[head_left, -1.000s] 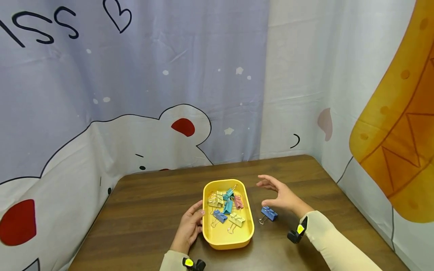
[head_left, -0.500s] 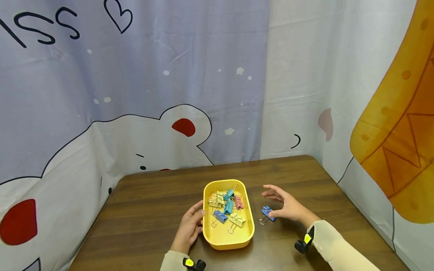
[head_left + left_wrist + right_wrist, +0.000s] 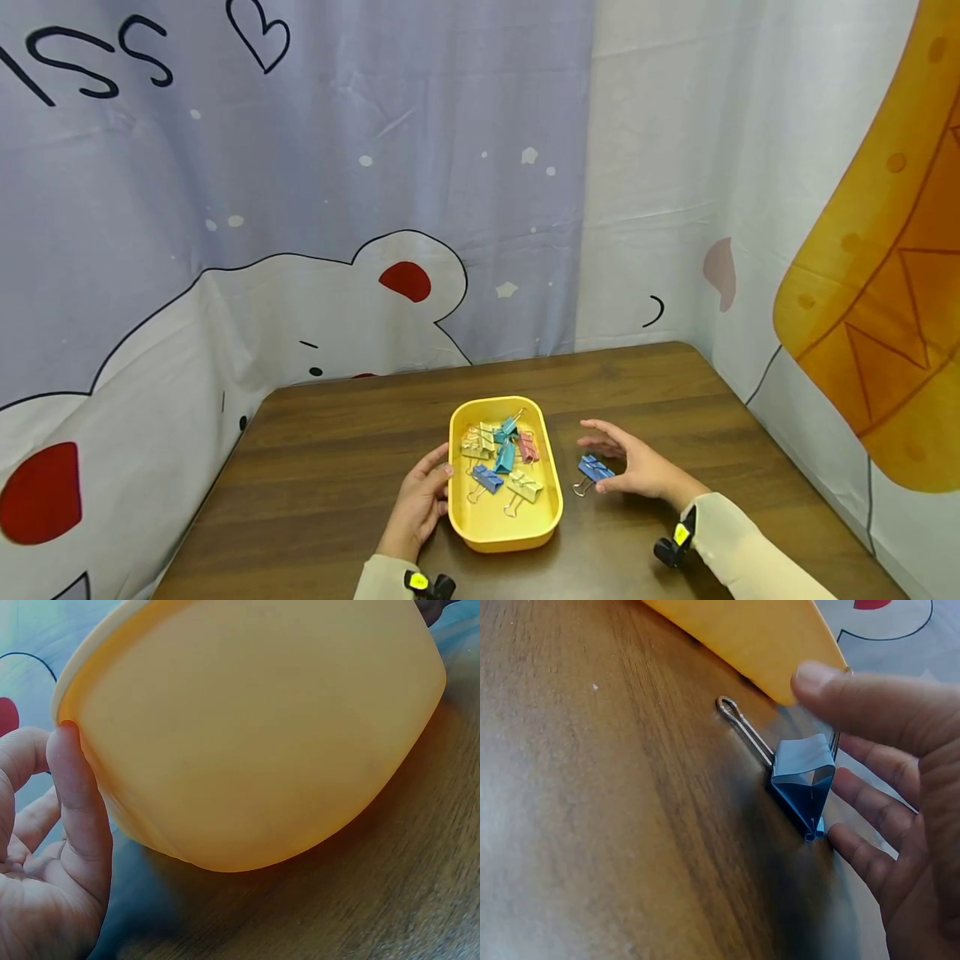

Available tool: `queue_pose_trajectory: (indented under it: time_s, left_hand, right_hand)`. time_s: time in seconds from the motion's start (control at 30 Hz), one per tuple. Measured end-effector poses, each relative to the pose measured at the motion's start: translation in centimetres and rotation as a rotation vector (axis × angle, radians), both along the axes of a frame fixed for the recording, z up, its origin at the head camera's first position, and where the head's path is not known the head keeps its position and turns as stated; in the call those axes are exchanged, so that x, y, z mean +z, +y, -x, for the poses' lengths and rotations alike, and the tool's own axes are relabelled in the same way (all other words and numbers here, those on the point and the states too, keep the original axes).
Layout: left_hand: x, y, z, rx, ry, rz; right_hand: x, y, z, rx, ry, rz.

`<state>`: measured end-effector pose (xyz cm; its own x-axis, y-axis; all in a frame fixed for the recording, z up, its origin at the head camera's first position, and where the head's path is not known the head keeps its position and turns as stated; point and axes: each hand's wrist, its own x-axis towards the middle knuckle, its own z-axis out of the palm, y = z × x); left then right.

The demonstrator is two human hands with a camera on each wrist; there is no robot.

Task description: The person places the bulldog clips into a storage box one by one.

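Observation:
A yellow plastic bin stands on the table, with several binder clips inside. My left hand holds its left side, the thumb at the rim; the left wrist view shows that fingertip against the bin. To the right of the bin, a blue binder clip lies on the wood. Around this clip my right hand has its thumb and fingers spread apart. In the right wrist view the thumb hovers over the clip, and several fingertips are close to its far side.
In the bin lie a blue clip, a pink clip, teal clips and pale yellow clips. The brown wooden table ends at a printed curtain behind.
My right hand has moved down and a little to the right, coming round the blue binder clip on the table. The left hand and the bin have stayed put.

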<state>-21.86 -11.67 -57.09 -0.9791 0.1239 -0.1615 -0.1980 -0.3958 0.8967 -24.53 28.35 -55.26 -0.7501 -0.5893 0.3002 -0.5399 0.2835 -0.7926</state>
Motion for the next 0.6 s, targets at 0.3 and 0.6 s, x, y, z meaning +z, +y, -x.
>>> queue_pose_trajectory:
  time_s: [0.3,0.6]
  left_hand:
    - [0.16,-0.04,-0.03,-0.001,-0.007,0.006]
    - [0.24,-0.03,-0.10,0.010,-0.008,0.014]
  right_hand:
    - [-0.07,-0.23,-0.23,-0.023,-0.082,-0.095]
    - [0.11,-0.53,-0.40,-0.070,-0.051,-0.166]
